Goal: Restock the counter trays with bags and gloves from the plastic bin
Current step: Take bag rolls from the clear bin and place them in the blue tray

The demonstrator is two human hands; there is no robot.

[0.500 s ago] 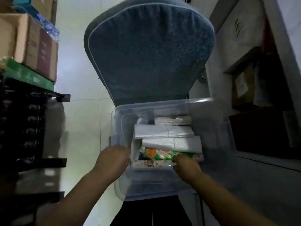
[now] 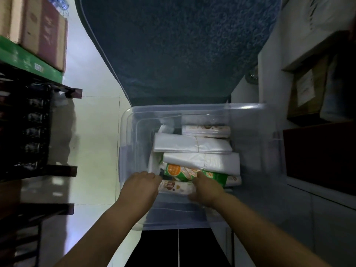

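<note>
Far left, cardboard boxes [image 2: 36,27] stacked on a green box [image 2: 28,62], over a dark shelf rack [image 2: 28,132] with rows of dim shapes too dark to make out. Next over, pale tiled floor [image 2: 96,132], glossy with light. Then the left hand [image 2: 141,186], knuckles up at the near left corner inside the clear plastic bin [image 2: 131,143], fingers curled down by the end of a cream printed packet [image 2: 176,186]; grip on it impossible to confirm, fingertips hidden. Up top in the middle, a big blue cushion [image 2: 173,45] filling the view behind the bin. Down in the bin, stacked from far to near: a cream printed pack [image 2: 206,131] at the back, a folded bundle of white plastic bags [image 2: 192,144], a second white bundle [image 2: 212,162] just nearer and overlapping it, then a green packet [image 2: 185,173] with an orange circle on it, lying across the cream packet at the front. Just right of centre, the right hand [image 2: 207,189], fingers resting on the green packet and curled partly over its near edge, thumb low beside the cream packet; a loose half-closed hold, not a firm clamp from what shows. Both forearms reaching in from the bottom edge. Further right, the bin's clear right wall, then a grey cabinet [image 2: 327,218], a dark red box [image 2: 317,155] on it, and a brown box [image 2: 308,87] with a pale label in the cubby above.
</note>
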